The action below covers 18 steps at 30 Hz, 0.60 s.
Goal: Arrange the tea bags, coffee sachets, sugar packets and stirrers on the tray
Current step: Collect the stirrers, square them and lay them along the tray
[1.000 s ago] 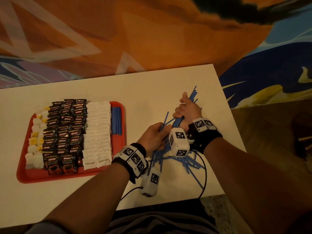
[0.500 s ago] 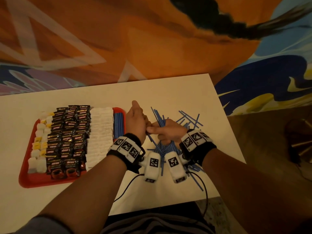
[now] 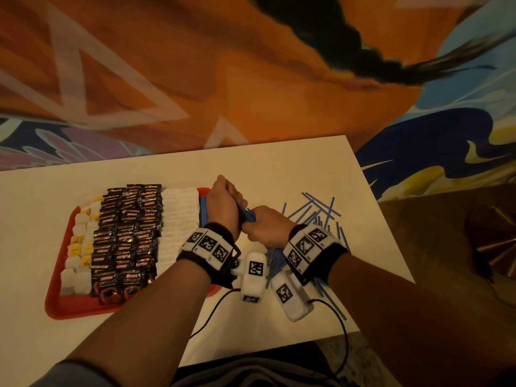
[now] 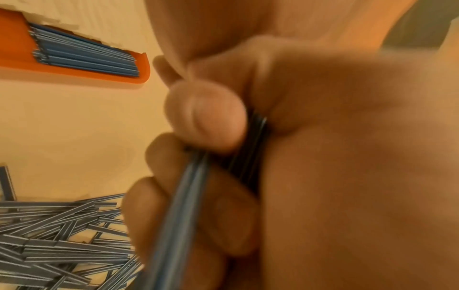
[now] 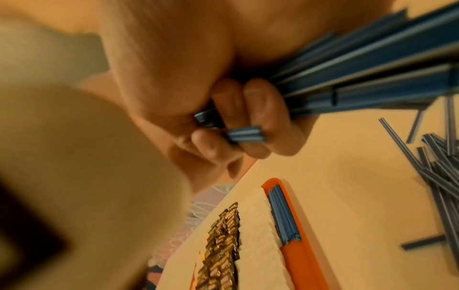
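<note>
A red tray (image 3: 55,305) holds tea bags (image 3: 79,241), black coffee sachets (image 3: 125,233), white sugar packets (image 3: 178,216) and a row of blue stirrers (image 3: 203,210) along its right edge. My left hand (image 3: 223,210) and right hand (image 3: 265,227) meet just right of that edge, both gripping one bundle of blue stirrers (image 3: 247,215). In the wrist views, curled fingers (image 4: 206,117) wrap the bundle (image 4: 191,196), and its ends (image 5: 244,134) poke out between fingertips. The bundle is lifted off the table.
A loose pile of blue stirrers (image 3: 312,213) lies on the white table (image 3: 279,163) to the right of my hands and under my right wrist. It also shows in the wrist views as a pile (image 4: 49,235) and scattered stirrers (image 5: 442,166). The table's right edge is near.
My hands have come together and shifted left from the loose pile to the tray's right edge, carrying the stirrer bundle. The left hand has joined the right in gripping it.
</note>
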Each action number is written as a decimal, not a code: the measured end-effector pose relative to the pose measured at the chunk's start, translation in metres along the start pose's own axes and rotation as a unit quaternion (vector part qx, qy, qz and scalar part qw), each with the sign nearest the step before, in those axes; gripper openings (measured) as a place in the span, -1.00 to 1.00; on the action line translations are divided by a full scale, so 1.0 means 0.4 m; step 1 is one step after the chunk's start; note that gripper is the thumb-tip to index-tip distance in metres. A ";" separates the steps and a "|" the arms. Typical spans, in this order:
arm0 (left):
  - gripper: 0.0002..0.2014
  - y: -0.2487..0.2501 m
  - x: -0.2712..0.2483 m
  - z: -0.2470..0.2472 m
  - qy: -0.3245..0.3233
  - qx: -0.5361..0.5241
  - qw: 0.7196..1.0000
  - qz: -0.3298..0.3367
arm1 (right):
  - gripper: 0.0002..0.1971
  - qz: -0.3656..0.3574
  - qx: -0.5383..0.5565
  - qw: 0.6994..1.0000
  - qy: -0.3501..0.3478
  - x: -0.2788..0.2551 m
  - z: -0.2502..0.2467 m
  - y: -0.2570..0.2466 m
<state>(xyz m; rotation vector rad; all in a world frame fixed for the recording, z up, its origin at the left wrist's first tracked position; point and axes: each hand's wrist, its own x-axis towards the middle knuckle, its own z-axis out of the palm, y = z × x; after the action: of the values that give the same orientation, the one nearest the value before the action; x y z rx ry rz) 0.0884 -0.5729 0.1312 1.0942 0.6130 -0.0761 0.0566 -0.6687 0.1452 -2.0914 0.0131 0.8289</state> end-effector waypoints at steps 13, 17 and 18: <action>-0.82 0.061 0.033 -0.080 -0.103 -0.021 0.994 -0.002 | -0.73 -0.021 -0.038 0.997 0.067 0.028 0.014 -0.042; -0.77 0.039 0.036 -0.122 -0.132 0.052 0.989 -0.036 | -0.73 -0.028 0.201 0.963 0.174 0.043 0.000 -0.048; -0.80 0.032 0.033 -0.129 -0.151 0.082 0.984 -0.055 | -0.72 -0.037 0.245 0.946 0.207 0.047 -0.006 -0.051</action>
<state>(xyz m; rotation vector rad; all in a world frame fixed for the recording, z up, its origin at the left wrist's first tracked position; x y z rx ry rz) 0.0817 -0.5199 0.1188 1.1794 0.3980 -0.3868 0.0784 -0.6525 0.1503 -1.7376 0.3329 0.2841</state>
